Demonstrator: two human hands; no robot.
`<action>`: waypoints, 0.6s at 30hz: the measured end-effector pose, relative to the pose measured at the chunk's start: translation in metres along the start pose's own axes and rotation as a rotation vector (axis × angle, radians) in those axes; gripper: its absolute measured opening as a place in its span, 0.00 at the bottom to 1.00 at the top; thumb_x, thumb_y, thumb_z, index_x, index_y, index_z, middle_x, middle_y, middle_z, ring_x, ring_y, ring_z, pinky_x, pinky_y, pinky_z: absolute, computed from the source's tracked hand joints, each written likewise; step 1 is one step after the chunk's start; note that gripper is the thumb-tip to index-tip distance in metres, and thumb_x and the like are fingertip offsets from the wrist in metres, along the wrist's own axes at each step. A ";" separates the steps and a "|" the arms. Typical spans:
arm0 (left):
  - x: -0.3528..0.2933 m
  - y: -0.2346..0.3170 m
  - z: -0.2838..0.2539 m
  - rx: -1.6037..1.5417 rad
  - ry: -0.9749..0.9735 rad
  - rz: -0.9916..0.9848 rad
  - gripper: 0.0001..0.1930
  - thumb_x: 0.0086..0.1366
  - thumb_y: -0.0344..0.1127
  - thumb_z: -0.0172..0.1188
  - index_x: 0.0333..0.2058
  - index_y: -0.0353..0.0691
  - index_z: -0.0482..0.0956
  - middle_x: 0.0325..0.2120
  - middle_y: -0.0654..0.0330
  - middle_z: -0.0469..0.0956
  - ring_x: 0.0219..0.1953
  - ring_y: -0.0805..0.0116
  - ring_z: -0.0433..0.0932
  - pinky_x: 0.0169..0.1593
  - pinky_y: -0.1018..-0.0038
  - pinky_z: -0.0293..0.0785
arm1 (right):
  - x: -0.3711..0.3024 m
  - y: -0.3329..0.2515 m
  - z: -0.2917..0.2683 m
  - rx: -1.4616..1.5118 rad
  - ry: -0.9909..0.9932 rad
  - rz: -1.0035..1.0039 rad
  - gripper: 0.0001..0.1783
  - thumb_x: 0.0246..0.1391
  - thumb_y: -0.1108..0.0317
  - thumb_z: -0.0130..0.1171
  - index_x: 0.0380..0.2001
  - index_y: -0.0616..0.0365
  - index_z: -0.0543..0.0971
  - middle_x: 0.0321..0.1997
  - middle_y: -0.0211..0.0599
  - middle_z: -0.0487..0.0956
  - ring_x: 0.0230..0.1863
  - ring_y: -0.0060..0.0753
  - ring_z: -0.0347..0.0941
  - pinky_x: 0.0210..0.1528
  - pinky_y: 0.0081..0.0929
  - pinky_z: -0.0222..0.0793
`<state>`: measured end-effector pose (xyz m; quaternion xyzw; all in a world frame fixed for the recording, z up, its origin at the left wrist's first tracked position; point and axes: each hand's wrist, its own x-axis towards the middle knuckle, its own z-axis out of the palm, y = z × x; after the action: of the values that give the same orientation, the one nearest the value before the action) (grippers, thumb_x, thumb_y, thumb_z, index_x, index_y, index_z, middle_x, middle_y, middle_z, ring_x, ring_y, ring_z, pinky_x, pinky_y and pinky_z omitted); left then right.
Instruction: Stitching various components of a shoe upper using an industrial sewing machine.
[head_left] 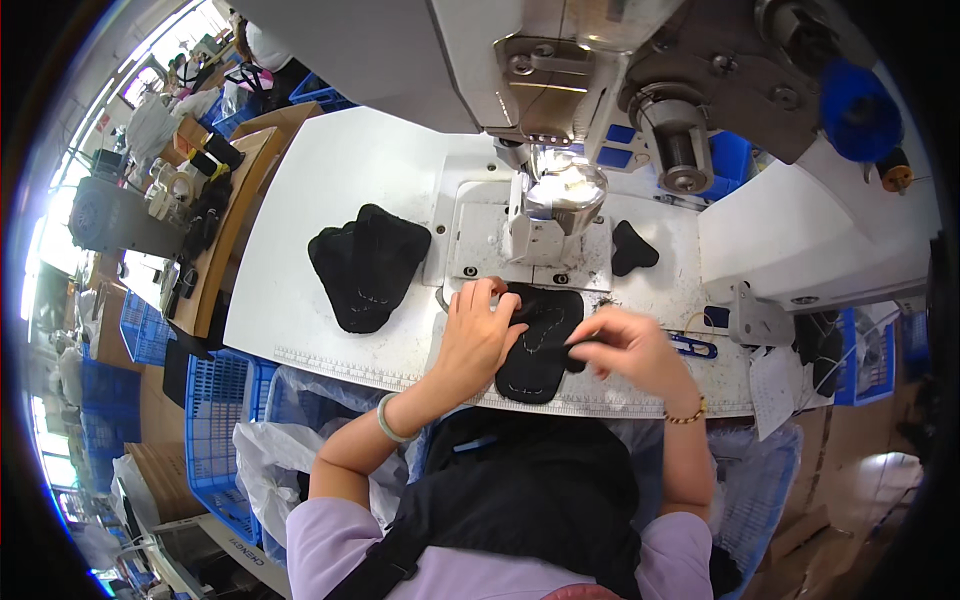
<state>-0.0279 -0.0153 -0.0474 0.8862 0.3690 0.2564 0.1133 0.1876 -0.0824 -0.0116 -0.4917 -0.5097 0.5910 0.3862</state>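
A black fabric piece with white stitched marks lies flat on the white sewing table, just in front of the machine's needle area. My left hand rests on its left upper part, fingers apart and pressing down. At the right edge of that piece, my right hand pinches a small black fabric piece between thumb and fingers. Part of the small piece is hidden by the fingers. To the left is a stack of similar black fabric pieces, and a small black three-lobed piece lies right of the needle area.
The sewing machine head hangs over the table, its lit presser area beyond my hands. Blue thread snips lie to the right of my right hand. A ruler strip runs along the near table edge. Blue baskets stand below.
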 end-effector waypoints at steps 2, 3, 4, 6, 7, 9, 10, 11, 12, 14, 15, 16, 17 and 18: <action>0.003 -0.001 -0.003 0.049 0.044 0.043 0.14 0.52 0.31 0.64 0.35 0.34 0.70 0.40 0.51 0.68 0.41 0.55 0.68 0.45 0.68 0.66 | 0.001 0.010 0.014 -0.079 -0.045 -0.142 0.04 0.50 0.75 0.61 0.31 0.60 0.78 0.24 0.26 0.73 0.22 0.12 0.68 0.24 0.12 0.64; 0.006 -0.008 -0.001 -0.233 0.007 0.039 0.13 0.54 0.30 0.63 0.33 0.35 0.68 0.38 0.52 0.69 0.41 0.58 0.70 0.45 0.70 0.67 | 0.001 0.008 0.020 -0.054 -0.018 -0.138 0.05 0.49 0.75 0.61 0.31 0.61 0.77 0.26 0.27 0.73 0.22 0.13 0.68 0.25 0.12 0.64; 0.011 -0.009 -0.004 -0.513 -0.030 0.034 0.12 0.55 0.30 0.62 0.32 0.35 0.67 0.36 0.53 0.70 0.41 0.61 0.71 0.44 0.73 0.68 | 0.001 0.006 0.023 -0.056 -0.018 -0.148 0.05 0.49 0.75 0.61 0.31 0.61 0.77 0.26 0.27 0.73 0.22 0.13 0.68 0.25 0.12 0.64; 0.015 -0.005 -0.018 -1.191 -0.218 -0.437 0.08 0.61 0.31 0.58 0.33 0.38 0.67 0.33 0.62 0.73 0.36 0.79 0.72 0.39 0.80 0.70 | 0.003 -0.002 0.028 0.133 0.106 -0.130 0.06 0.48 0.75 0.63 0.31 0.61 0.77 0.27 0.28 0.72 0.23 0.13 0.68 0.25 0.13 0.64; 0.017 -0.004 -0.021 -1.407 -0.180 -0.447 0.08 0.62 0.31 0.57 0.34 0.38 0.67 0.34 0.62 0.73 0.36 0.78 0.73 0.38 0.80 0.71 | 0.003 -0.009 0.030 0.106 0.163 -0.164 0.08 0.48 0.75 0.63 0.31 0.62 0.76 0.28 0.28 0.72 0.24 0.13 0.68 0.26 0.13 0.64; 0.024 0.003 -0.027 -1.703 -0.115 -0.465 0.09 0.63 0.33 0.56 0.39 0.37 0.68 0.38 0.60 0.73 0.38 0.76 0.74 0.39 0.78 0.72 | 0.009 -0.017 0.036 -0.020 0.275 -0.326 0.07 0.48 0.75 0.63 0.32 0.62 0.75 0.28 0.27 0.72 0.24 0.13 0.68 0.26 0.12 0.64; 0.028 0.011 -0.032 -1.699 -0.109 -0.449 0.09 0.63 0.33 0.56 0.39 0.37 0.68 0.38 0.60 0.73 0.38 0.76 0.74 0.39 0.78 0.72 | 0.012 -0.021 0.038 -0.142 0.393 -0.476 0.07 0.49 0.74 0.62 0.32 0.62 0.75 0.28 0.27 0.72 0.24 0.13 0.68 0.26 0.11 0.64; 0.033 0.020 -0.037 -1.775 -0.058 -0.525 0.12 0.63 0.34 0.56 0.42 0.37 0.68 0.39 0.59 0.73 0.39 0.75 0.74 0.40 0.78 0.73 | 0.016 -0.021 0.039 -0.185 0.464 -0.526 0.08 0.49 0.75 0.62 0.32 0.62 0.74 0.28 0.28 0.72 0.25 0.13 0.68 0.26 0.11 0.64; 0.036 0.026 -0.039 -1.851 -0.006 -0.603 0.14 0.63 0.34 0.55 0.46 0.36 0.67 0.40 0.59 0.73 0.40 0.74 0.74 0.40 0.77 0.73 | 0.019 -0.023 0.042 -0.192 0.464 -0.539 0.08 0.49 0.75 0.62 0.32 0.62 0.74 0.28 0.28 0.72 0.25 0.13 0.68 0.26 0.11 0.64; 0.035 0.028 -0.038 -1.808 0.003 -0.522 0.15 0.63 0.36 0.57 0.46 0.35 0.69 0.38 0.60 0.75 0.39 0.75 0.75 0.40 0.78 0.73 | 0.022 -0.026 0.048 -0.103 0.601 -0.528 0.10 0.48 0.76 0.63 0.31 0.62 0.72 0.27 0.27 0.72 0.24 0.13 0.68 0.26 0.11 0.64; 0.034 0.027 -0.038 -1.584 -0.037 -0.430 0.15 0.63 0.36 0.58 0.44 0.34 0.71 0.36 0.61 0.76 0.38 0.76 0.75 0.39 0.80 0.73 | 0.024 -0.028 0.049 -0.077 0.605 -0.518 0.11 0.48 0.77 0.63 0.31 0.61 0.69 0.25 0.26 0.72 0.24 0.12 0.68 0.26 0.11 0.64; 0.033 0.027 -0.038 -1.360 -0.072 -0.343 0.14 0.62 0.36 0.59 0.43 0.34 0.73 0.34 0.62 0.77 0.36 0.78 0.75 0.38 0.81 0.72 | 0.026 -0.028 0.050 -0.083 0.604 -0.524 0.11 0.48 0.77 0.63 0.31 0.61 0.69 0.25 0.26 0.72 0.24 0.12 0.68 0.26 0.11 0.64; 0.035 0.032 -0.037 -1.362 -0.010 -0.373 0.12 0.62 0.37 0.60 0.39 0.34 0.76 0.31 0.65 0.77 0.33 0.80 0.74 0.36 0.82 0.72 | 0.028 -0.027 0.050 -0.037 0.615 -0.525 0.12 0.48 0.77 0.63 0.30 0.60 0.68 0.25 0.26 0.72 0.24 0.12 0.68 0.26 0.11 0.64; 0.036 0.032 -0.035 -1.365 -0.007 -0.368 0.12 0.62 0.37 0.60 0.39 0.34 0.76 0.31 0.65 0.77 0.33 0.80 0.74 0.36 0.82 0.72 | 0.029 -0.027 0.050 0.009 0.624 -0.524 0.13 0.49 0.76 0.63 0.30 0.60 0.67 0.24 0.26 0.71 0.24 0.11 0.68 0.26 0.11 0.64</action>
<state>-0.0061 -0.0116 0.0077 0.5412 0.2695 0.4044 0.6862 0.1308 -0.0605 0.0094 -0.4992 -0.4734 0.2971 0.6621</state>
